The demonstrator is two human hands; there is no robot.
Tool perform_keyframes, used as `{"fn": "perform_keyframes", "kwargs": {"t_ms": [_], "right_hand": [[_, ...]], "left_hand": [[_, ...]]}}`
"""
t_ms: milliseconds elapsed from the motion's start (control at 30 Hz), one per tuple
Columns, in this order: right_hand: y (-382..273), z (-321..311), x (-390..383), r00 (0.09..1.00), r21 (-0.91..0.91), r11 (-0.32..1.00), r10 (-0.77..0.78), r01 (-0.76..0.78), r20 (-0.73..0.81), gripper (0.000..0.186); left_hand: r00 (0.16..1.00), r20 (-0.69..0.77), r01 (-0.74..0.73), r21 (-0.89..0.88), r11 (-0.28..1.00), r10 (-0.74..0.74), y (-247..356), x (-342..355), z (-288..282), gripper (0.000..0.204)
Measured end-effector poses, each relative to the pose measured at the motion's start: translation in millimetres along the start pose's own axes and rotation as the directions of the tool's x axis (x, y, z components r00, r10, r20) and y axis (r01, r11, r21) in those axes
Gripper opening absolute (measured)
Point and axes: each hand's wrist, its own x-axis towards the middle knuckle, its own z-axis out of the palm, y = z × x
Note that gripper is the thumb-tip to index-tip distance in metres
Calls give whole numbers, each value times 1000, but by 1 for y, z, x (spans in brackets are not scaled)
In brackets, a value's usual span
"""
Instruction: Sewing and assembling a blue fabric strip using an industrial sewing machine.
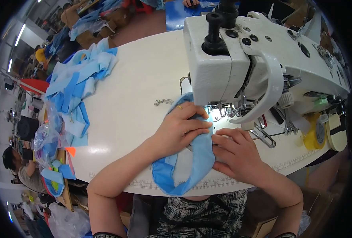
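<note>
A loop of light blue fabric band (203, 152) lies on the white sewing table, its upper part running under the head of a white sewing machine (213, 63). My left hand (182, 129) is closed on the band just left of the lit needle area (221, 113), fingertips pressed together on the cloth. On the other side, my right hand (239, 154) has its fingers curled at the band's right edge, with fingertips touching the fabric. The lower end of the loop hangs toward the table's front edge. Whatever lies beneath my fingers is hidden.
A heap of blue and white fabric pieces (74, 81) covers the table's left side. A small chain (164, 102) lies left of the machine. Right of it are metal snips (265, 137) and a yellow tape roll (314, 131). A printed ruler (207, 184) follows the front edge.
</note>
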Motion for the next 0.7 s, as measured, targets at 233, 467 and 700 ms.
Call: {"fn": "perform_keyframes", "kwargs": {"t_ms": [233, 467, 700], "right_hand": [[-4, -2, -2, 999, 11, 1000, 1, -1, -44, 42], [-4, 3, 0, 977, -40, 987, -160, 156, -143, 40], [-5, 2, -2, 994, -39, 998, -45, 42, -95, 43]], "left_hand": [[1000, 26, -13, -5, 1000, 13, 2, -1, -1, 22], [999, 45, -26, 42, 999, 24, 4, -1, -1, 23], [999, 44, 0, 80, 997, -4, 3, 5, -3, 24]]}}
